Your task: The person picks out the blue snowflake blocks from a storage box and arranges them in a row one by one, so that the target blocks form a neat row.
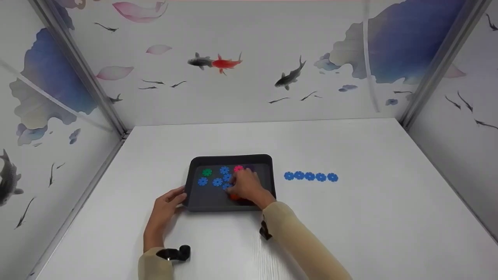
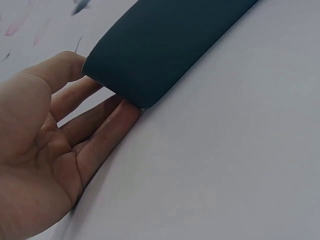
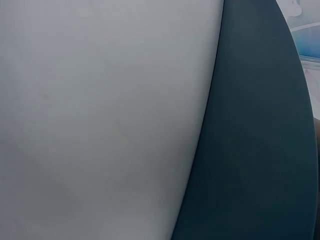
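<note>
A dark rectangular tray (image 1: 190, 171) lies on the white table with small notched plastic discs in it. My left hand (image 1: 162, 212) holds its near left corner; in the left wrist view the thumb is at the tray's (image 2: 150, 50) rim, with fingers against the side and underside. My right hand (image 1: 249, 188) reaches over the near right side into the tray. Its bent fingertips are right at the blue discs (image 1: 226, 186), and I cannot tell whether they pinch one. Also inside are a green disc (image 1: 207, 172), a pink disc (image 1: 238, 168) and an orange piece (image 1: 234, 196), partly covered by the hand.
Right of the tray, several blue discs (image 1: 309, 176) lie in a row on the white table (image 1: 369, 217). Printed panels (image 1: 253, 93) with fish and petals enclose the table at the back and sides. The right wrist view shows only the tray's outer wall (image 3: 255, 125) and tabletop.
</note>
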{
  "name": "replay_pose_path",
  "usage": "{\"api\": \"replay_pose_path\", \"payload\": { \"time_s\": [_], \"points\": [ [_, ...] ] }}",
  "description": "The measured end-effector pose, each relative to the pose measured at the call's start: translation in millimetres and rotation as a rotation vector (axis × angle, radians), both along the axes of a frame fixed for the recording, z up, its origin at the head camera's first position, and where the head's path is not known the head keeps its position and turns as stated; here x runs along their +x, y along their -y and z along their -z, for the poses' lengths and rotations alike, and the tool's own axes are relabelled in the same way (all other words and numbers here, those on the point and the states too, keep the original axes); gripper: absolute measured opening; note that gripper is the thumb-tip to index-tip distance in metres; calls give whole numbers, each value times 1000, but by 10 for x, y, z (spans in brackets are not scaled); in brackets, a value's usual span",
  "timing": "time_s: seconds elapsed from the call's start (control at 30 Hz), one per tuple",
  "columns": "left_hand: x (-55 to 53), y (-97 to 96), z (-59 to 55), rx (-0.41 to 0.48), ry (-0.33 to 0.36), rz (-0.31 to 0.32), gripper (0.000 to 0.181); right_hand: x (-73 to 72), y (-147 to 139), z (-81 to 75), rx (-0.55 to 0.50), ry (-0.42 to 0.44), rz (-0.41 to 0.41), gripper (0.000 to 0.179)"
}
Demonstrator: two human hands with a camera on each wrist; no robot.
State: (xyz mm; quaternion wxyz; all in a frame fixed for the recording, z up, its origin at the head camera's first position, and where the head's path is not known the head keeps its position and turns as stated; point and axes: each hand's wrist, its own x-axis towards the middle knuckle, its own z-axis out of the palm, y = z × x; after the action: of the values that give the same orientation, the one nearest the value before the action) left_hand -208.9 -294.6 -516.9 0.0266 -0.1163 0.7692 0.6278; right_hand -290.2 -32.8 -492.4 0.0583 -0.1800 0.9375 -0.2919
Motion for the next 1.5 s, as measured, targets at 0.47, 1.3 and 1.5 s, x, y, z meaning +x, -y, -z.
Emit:
{"api": "replay_pose_path", "payload": {
  "time_s": [0.47, 1.3, 1.5],
  "points": [
    [-4, -9, -15, -28, 21, -7, 46, -6, -25, -13, 32, 6, -8, 33],
    [4, -7, -24, -51, 15, 4, 47, -38, -331, -62, 67, -130, -22, 31],
    [7, -12, -28, -39, 2, 2, 46, -47, -439, -108, 68, -165, -4, 33]
  ]
}}
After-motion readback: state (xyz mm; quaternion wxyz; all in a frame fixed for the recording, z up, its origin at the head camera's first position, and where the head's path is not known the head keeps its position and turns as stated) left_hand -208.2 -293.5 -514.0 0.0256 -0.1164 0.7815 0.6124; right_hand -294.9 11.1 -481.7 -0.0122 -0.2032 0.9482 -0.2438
